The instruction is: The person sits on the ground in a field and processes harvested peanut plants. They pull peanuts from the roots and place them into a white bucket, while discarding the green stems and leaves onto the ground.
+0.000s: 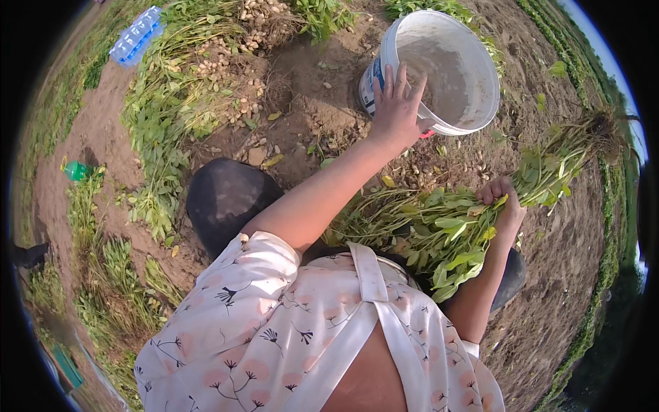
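Note:
My left hand (399,113) is stretched forward with its fingers spread, in front of the near left rim of a white plastic bucket (471,121). Whether the fingertips touch the bucket I cannot tell. The bucket leans toward me and shows a dirt-smeared inside. A bit of red (427,134) shows just under my thumb. At the right, my right hand (502,201) grips a bunch of pulled peanut plants (551,167) by the stems, roots pointing away to the upper right. More leafy peanut stems (437,232) lie across my lap below that hand.
Peanut plants with pods (221,67) are heaped at the upper left. Loose peanuts (422,175) lie on the soil below the bucket. A pack of plastic bottles (136,38) and a green bottle (77,170) sit farther left. My dark-clad knee (231,201) juts up beside my left arm.

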Motion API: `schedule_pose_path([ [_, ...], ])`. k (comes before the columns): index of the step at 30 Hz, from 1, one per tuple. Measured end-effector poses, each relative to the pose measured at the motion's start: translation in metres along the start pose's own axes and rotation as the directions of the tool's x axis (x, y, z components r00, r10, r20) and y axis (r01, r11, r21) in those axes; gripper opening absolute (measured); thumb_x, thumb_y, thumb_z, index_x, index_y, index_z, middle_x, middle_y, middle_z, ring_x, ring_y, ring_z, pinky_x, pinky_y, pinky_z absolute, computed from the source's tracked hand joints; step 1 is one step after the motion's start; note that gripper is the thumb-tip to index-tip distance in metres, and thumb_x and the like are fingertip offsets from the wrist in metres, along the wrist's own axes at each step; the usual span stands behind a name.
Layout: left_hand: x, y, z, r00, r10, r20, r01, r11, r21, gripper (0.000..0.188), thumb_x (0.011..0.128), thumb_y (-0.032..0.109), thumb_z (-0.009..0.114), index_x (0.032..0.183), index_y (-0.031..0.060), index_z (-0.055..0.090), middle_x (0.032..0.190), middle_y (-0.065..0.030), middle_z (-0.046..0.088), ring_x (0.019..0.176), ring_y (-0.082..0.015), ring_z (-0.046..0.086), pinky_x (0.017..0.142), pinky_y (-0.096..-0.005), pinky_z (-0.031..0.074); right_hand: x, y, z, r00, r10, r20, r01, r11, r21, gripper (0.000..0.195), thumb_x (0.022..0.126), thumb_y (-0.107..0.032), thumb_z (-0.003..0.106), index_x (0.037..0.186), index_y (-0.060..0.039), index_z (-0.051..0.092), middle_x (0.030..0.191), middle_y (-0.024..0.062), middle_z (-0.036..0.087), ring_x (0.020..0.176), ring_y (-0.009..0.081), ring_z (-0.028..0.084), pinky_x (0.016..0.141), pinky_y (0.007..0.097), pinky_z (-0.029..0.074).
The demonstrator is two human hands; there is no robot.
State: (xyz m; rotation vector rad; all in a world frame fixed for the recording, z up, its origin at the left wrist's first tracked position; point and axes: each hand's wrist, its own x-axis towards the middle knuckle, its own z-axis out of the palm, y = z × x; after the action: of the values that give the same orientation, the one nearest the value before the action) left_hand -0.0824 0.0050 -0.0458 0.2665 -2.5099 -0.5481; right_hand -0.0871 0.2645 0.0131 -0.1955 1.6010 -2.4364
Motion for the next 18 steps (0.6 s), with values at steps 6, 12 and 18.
schedule_pose_path([
  [6,0.008,-0.045,0.028,0.994,0.024,0.109,0.025,0.905,-0.425,0.107,0.079,0.033,0.083,0.158,0.0267,0.012,0.158,-0.036,-0.008,0.147,-0.0501,0.013,0.116,-0.05,0.033,-0.034,-0.206,-0.075,0.336,-0.908,-0.252,0.632,0.415,-0.654,0.032,0.1,-0.026,0.045,0.089,-0.0005,0.061,0.087,0.0111,0.063,0.08,0.0248,0.059,0.075,0.0406,0.049],
  [12,0.014,-0.033,0.032,0.984,-0.075,0.164,0.141,0.89,-0.434,0.113,0.074,0.035,0.086,0.158,0.0252,0.011,0.158,-0.0349,-0.009,0.141,-0.0514,0.029,0.108,-0.0495,0.045,-0.015,0.083,-0.042,0.988,-0.06,-0.14,-0.091,0.502,-0.86,0.023,0.094,-0.015,0.055,0.112,-0.0004,0.054,0.094,0.0101,0.061,0.078,0.0206,0.056,0.069,0.0347,0.047],
  [18,0.02,-0.033,0.017,0.978,-0.093,0.187,0.155,0.922,-0.354,0.114,0.071,0.035,0.088,0.157,0.0186,0.015,0.159,-0.0322,-0.006,0.139,-0.0495,0.035,0.109,-0.0474,0.046,-0.025,0.082,-0.006,0.972,0.113,-0.206,-0.226,0.682,-0.696,0.053,0.087,-0.006,0.066,0.135,-0.001,0.044,0.109,0.0122,0.061,0.086,0.0195,0.057,0.074,0.0331,0.048],
])
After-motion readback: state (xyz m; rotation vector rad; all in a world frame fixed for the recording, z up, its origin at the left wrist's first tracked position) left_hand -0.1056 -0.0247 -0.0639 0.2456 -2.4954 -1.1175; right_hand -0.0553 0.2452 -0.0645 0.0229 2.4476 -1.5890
